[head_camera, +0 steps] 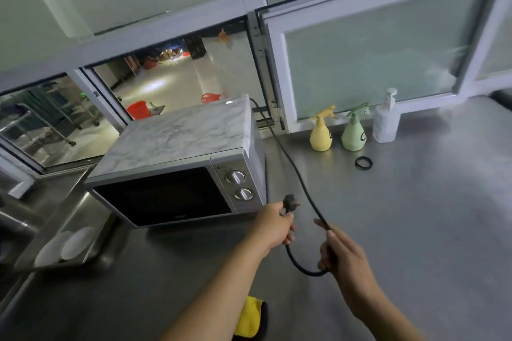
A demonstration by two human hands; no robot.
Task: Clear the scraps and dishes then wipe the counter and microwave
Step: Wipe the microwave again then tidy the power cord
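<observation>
At the near bench (415, 230) edge lies a yellow cloth (250, 318), and above it both hands grip the microwave's black cord (288, 163): the left hand (274, 225) curls around its plug (290, 202), prongs pointing up and right, while the right hand (342, 255) closes on the cord just beyond a loop. Farther back the microwave (180, 174) sits with its long axis left-right, door facing the person, the cord running from behind it.
</observation>
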